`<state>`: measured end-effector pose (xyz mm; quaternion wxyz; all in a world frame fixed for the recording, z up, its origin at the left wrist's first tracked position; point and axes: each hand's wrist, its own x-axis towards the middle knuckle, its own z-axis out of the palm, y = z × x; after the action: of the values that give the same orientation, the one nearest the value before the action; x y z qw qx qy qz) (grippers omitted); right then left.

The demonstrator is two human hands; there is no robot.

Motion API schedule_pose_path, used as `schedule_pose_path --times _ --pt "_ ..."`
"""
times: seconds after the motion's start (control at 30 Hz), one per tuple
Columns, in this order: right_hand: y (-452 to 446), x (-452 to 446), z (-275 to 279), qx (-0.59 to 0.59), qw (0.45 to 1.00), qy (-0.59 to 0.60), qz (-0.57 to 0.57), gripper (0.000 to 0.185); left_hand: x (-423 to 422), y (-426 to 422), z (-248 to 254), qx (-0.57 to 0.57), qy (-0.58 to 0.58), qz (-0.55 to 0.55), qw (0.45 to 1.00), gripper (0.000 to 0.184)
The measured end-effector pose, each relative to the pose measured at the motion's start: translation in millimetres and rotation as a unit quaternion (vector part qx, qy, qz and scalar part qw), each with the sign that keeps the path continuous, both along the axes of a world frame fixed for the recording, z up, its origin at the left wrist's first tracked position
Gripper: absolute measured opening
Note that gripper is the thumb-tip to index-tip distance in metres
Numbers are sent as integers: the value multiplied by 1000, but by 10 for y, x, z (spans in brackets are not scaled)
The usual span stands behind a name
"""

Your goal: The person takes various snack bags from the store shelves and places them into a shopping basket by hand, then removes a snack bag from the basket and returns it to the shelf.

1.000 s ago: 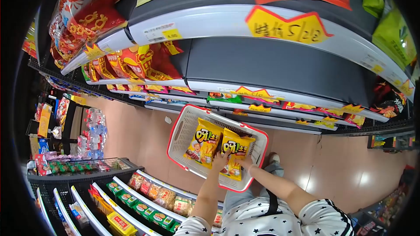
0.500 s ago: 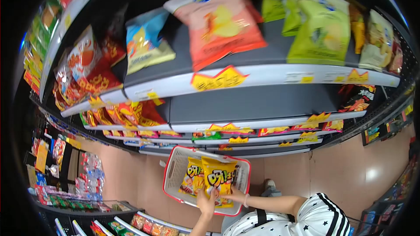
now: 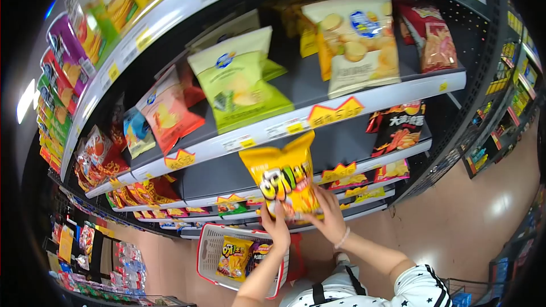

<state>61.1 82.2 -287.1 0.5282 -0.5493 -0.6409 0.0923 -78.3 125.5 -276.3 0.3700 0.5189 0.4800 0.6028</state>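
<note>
A yellow chip bag (image 3: 284, 179) is held upright in front of the second shelf, between both my hands. My left hand (image 3: 276, 226) grips its lower left edge. At the lower right side, my right hand (image 3: 327, 213) is closed on the same bag. Below them a white shopping basket with a red rim (image 3: 207, 253) holds another yellow chip bag (image 3: 233, 256) and a dark purple bag (image 3: 259, 254). Part of the basket is hidden behind my left forearm.
The upper shelf carries a green chip bag (image 3: 239, 82), a cream bag (image 3: 361, 45) and a red bag (image 3: 165, 111). A black bag (image 3: 400, 128) stands at the right of the second shelf. Price tags (image 3: 335, 112) line the shelf edges. Wrapped bottles (image 3: 129, 267) stand at lower left.
Both hands have lifted one yellow chip bag up out of the basket to shelf height. The view has shifted right along the shelves, and the purple bag in the basket now shows.
</note>
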Motion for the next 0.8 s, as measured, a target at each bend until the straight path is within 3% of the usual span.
schedule_pose_path --times 0.13,0.2,0.27,0.33,0.4,0.67,0.73,0.8 --pt "624 570 417 58 995 -22 -82 68 564 721 305 31 6 -104 994 34" --pt "958 819 474 69 990 -19 -122 64 835 1035 434 80 89 -124 985 37" --pt "1242 1046 477 70 987 -19 -144 61 995 1415 319 180 333 -38 925 39" --pt "1428 1235 441 -81 985 -36 -146 57 1139 1573 291 172 309 -55 934 40" --pt "1518 1312 368 -92 983 -46 -154 58 1212 1691 312 156 462 -104 867 43" --pt "1657 1334 144 -91 971 -71 -211 63 1231 1752 405 125 544 -76 826 41" --pt "1584 1282 192 -110 969 -73 -207 64 1090 1609 305 106 521 -50 845 52" --pt "1491 1206 253 49 933 -124 -335 61 808 1408 119 232 381 -3 895 49"
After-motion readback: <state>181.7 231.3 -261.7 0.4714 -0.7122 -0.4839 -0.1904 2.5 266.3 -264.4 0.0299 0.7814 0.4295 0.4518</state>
